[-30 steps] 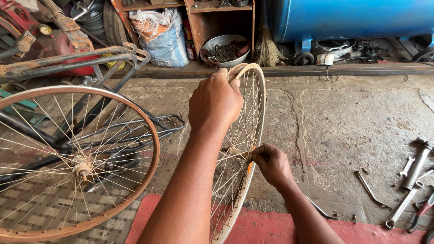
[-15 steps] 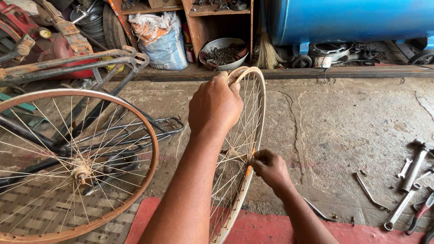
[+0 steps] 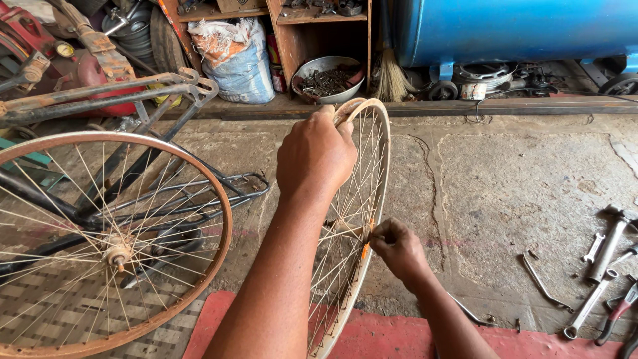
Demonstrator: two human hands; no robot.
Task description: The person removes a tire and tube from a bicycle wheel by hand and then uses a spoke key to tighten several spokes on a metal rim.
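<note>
- We see a bare bicycle wheel [image 3: 355, 219]: a pale, cream-coloured rim with thin metal spokes running to a hub that sits mostly behind the forearm, and no tyre on it.
- It stands upright on edge on the concrete floor [image 3: 505, 179], its lower rim at a red mat [image 3: 531, 342], and we see it nearly edge-on, as a narrow ellipse.
- Its long axis runs up and down in view, the top leaning slightly away toward the blue tank [image 3: 512, 30].
- Our left hand [image 3: 316, 156] is closed over the top of the rim.
- Our right hand [image 3: 399, 247] is pinched shut on something small and orange at the rim's right side; we cannot tell what it is.
- A rust-brown wheel [image 3: 100, 242] stands to the left; wrenches [image 3: 598, 266] lie to the right.
</note>
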